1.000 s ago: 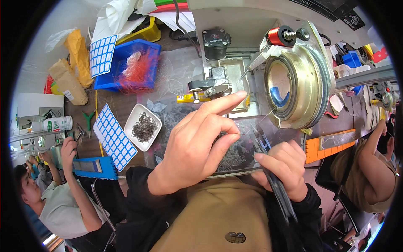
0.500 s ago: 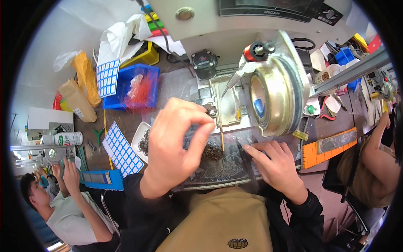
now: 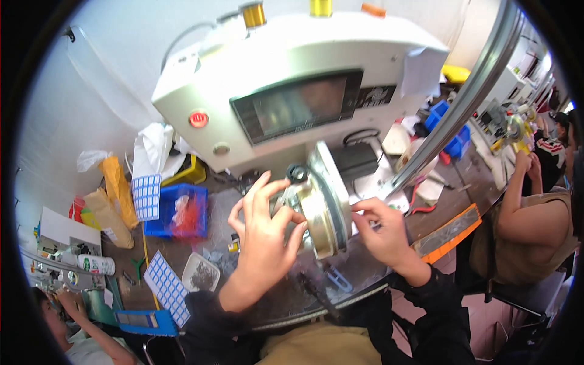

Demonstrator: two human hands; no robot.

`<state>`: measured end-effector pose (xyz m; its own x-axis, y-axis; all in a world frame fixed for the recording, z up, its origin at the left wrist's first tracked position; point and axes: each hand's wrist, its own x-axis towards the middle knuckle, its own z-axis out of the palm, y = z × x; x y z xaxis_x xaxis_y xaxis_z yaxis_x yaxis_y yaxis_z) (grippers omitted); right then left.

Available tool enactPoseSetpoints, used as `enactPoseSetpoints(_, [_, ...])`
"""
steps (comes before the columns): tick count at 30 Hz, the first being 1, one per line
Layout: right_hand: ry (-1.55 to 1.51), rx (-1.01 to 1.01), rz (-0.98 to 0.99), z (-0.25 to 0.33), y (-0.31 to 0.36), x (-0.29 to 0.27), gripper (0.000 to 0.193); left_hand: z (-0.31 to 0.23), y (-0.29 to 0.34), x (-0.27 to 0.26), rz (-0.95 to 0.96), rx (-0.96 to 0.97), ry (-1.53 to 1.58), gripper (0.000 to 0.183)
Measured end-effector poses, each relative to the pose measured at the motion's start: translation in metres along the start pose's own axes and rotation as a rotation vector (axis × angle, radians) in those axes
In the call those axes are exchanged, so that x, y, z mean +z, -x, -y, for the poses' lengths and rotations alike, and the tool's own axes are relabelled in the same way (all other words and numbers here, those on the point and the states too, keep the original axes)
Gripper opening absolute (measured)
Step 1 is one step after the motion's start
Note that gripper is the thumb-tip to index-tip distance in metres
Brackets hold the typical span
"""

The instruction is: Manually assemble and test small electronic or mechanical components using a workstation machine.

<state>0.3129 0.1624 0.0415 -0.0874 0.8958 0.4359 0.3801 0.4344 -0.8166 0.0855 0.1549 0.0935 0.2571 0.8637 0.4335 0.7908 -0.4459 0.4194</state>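
In front of the white machine is a brass-coloured wheel with a dark band around it, beside an upright metal plate. My left hand is at the wheel's left side. Its thumb and index tips meet in a pinch while the other fingers spread upward, near a black roller. Anything in the pinch is too fine to see. My right hand is on the plate's right side, its fingers curled and thumb and index together; what they grip is hidden.
Tweezers with blue handles lie before the wheel. To the left are a white dish of dark coils, a blue bin with red wire and a label sheet. A metal post slants at right. Co-workers sit on both sides.
The view has tilted up, bringing the machine's screen into sight. My left hand has come to the wheel's left side. My right hand has left the tabletop for the plate's right side.
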Motion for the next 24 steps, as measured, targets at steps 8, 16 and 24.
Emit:
enactPoseSetpoints(8, [-0.152,-0.002,0.484,0.008,-0.042,0.002,0.03,-0.003,0.003,0.004,-0.057,-0.022,-0.038,0.013])
enactPoseSetpoints(16, [0.161,-0.132,0.563,0.009,-0.055,-0.003,0.025,0.004,-0.002,0.008,-0.075,0.056,0.09,0.014])
enactPoseSetpoints(24, [0.215,-0.164,0.538,0.014,-0.054,-0.003,0.022,0.004,0.0,0.007,-0.073,0.058,0.087,0.013])
